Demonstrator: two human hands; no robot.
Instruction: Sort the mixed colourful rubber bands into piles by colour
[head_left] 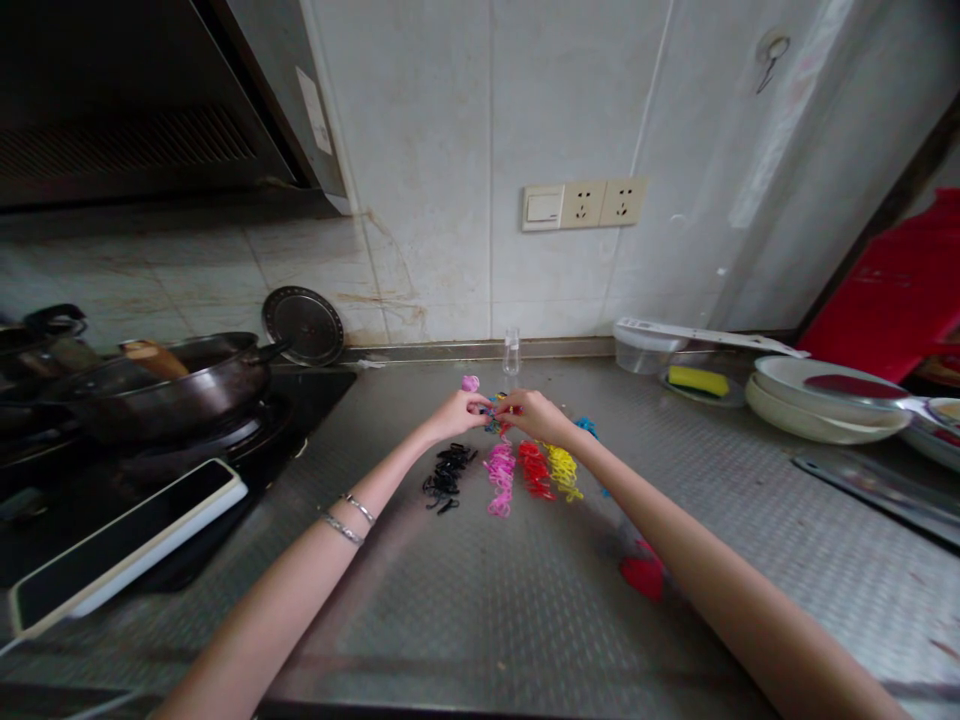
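My left hand [457, 415] and my right hand [534, 414] meet over a small mixed heap of coloured rubber bands [493, 424]. The left fingertips are pinched at the heap; what they hold is too small to make out. A bit of red, looking like a rubber band, shows at my right fingertips, which are pressed together. Nearer me lie sorted piles of black rubber bands [448, 474], pink rubber bands [500, 476], red rubber bands [535, 470] and yellow rubber bands [564, 472]. Blue rubber bands [586, 428] are partly hidden behind my right wrist.
A small clear bottle [511, 354] stands by the wall, and a pink item [470, 383] lies behind my left hand. Left are a phone [127, 545] and a pan [187, 385] on the stove. Right are a sponge [697, 381], stacked bowls [817, 412] and a red object [643, 577].
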